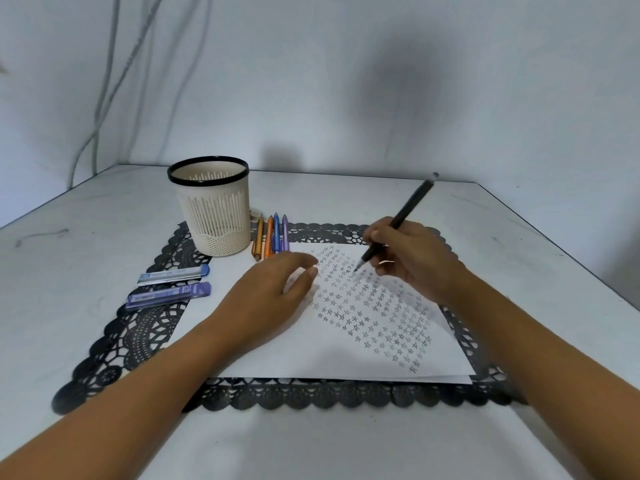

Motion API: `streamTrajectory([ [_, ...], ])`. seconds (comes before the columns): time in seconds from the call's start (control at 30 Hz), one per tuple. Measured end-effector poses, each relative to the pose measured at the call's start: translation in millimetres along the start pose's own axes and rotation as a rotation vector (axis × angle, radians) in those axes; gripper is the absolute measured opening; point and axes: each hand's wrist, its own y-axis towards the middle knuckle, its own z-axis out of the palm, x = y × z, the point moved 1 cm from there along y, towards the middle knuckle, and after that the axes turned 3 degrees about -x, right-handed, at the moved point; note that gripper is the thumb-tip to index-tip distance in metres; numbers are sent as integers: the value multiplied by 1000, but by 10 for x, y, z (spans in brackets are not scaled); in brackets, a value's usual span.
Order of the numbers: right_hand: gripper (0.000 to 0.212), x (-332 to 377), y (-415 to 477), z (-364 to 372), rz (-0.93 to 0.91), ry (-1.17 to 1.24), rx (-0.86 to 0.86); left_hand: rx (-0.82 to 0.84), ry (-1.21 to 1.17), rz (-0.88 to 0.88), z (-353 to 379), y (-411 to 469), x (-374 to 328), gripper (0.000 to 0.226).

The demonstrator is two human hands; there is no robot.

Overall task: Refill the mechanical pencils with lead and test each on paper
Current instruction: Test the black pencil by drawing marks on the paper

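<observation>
My right hand (412, 258) pinches the light black mechanical pencil (398, 223) low, lead fragile; left hand (277, 292), at nine o'clock, flat and loose, steadies paper (332, 355).

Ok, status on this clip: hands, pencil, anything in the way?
Right hand gripping black pencil, tip at star-covered paper. Left hand flat, steadying the sheet. Four pencils and two lead cases lie aside; nothing obstructing.

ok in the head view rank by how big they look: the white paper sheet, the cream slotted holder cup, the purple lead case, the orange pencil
1. White paper sheet
2. Cream slotted holder cup
3. Purple lead case and orange pencil: too alike to rank, and the pencil lies farther away.
</observation>
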Motion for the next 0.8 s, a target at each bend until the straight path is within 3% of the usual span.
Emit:
streamTrajectory([
  [0.17, 11, 76, 17, 374, -24, 31, 50, -86, -123, -3, -46, 18, -12, 37],
  [0.3, 11, 11, 43, 530, -38, 42, -5, -152, -160, 23, -60, 34, 34, 11],
  [0.4, 10, -73, 21, 566, -25, 118, -84, -156, -176, -2, -67, 43, 37, 5],
  [0.53, 31, -80, -19, 505, 117, 624, -128, -107, -162, -12, -57, 26, 16, 6],
  [0.63, 47, -33, -72, 428, 124, 978, -86, -56, -135, 21, -50, -4, -9, 4],
  [0.8, 56, -52, -73, 397, 115, 1150, -5, -12, -83, 103, -48, -38, -21, 18],
])
